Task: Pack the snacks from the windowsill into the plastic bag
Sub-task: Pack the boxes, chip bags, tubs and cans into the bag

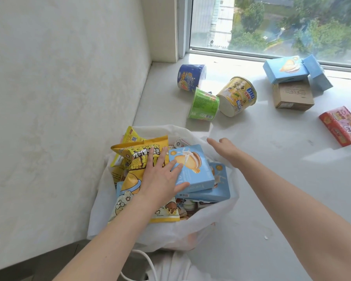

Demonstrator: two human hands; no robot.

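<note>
A white plastic bag stands open at the near edge of the windowsill, filled with snacks. My left hand lies flat, fingers spread, on a yellow popcorn bag and a light blue biscuit box at the top of the bag. Over the bag's far right rim, my right hand is open and empty, fingers pointing toward the sill. On the sill lie a blue cup, a green cup, a yellow cup, blue boxes, a brown box and a red box.
A white wall closes off the left side. The window runs along the back of the white sill. A second blue box lies under the first in the bag. White cord handles hang below the bag.
</note>
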